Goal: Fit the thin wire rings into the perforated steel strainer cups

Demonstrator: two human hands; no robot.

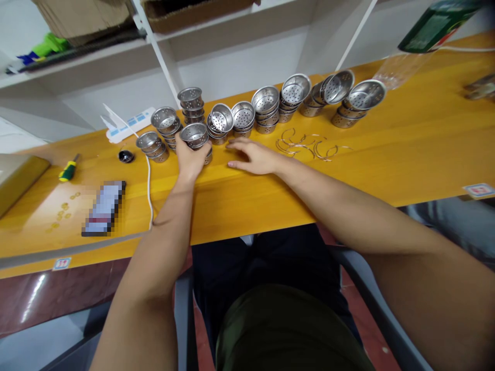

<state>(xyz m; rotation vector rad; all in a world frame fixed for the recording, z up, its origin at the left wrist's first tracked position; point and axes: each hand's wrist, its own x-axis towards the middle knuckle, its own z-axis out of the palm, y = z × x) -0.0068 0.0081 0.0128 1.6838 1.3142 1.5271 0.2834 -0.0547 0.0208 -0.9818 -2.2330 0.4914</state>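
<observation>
My left hand (pixel 188 161) is wrapped around a stack of perforated metal cups (pixel 194 135) at the front of the row, thumb on its right side. Palm and fingers hide part of that stack. Just to the right, my right hand (pixel 253 156) hovers over or rests on the table, fingers apart and holding nothing. Nearest to its fingertips are a cup stack with a tilted top cup (pixel 221 118) and another short stack (pixel 243 116). Several thin curved wire pieces (pixel 315 148) lie to the right of that hand.
More cup stacks (pixel 266 105) line the back of the table (pixel 406 165). A large plastic bottle (pixel 433 31) stands at the back right. On the left are a phone (pixel 103 208), a screwdriver (pixel 69 170), a white cable (pixel 149 190), a power strip (pixel 131 125) and a small black round part (pixel 126 156).
</observation>
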